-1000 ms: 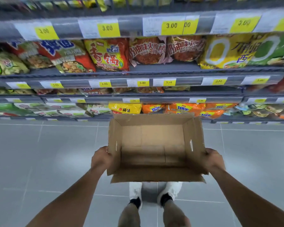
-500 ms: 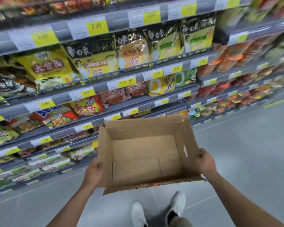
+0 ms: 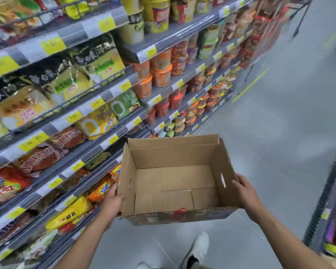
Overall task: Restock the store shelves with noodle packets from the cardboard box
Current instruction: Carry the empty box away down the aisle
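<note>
I hold an open brown cardboard box [image 3: 175,183] in front of me, above the floor. Nothing lies inside it; its bare bottom flaps show. My left hand [image 3: 113,202] grips the box's left wall and my right hand [image 3: 244,193] grips its right wall. Grey store shelves [image 3: 97,105] run along my left, packed with noodle packets [image 3: 95,123] in yellow, green, red and orange wrappers.
Further down the aisle the shelves carry stacked cup noodles [image 3: 163,70]. Yellow price labels [image 3: 33,140] line the shelf edges. The grey tiled aisle floor [image 3: 279,117] stretches ahead on the right. A dark rack [image 3: 330,200] stands at the right edge. My shoes [image 3: 198,247] are below the box.
The view has swung from facing the shelves to looking down the aisle to the right. The box stays held in both hands, carried along. My feet have stepped.
</note>
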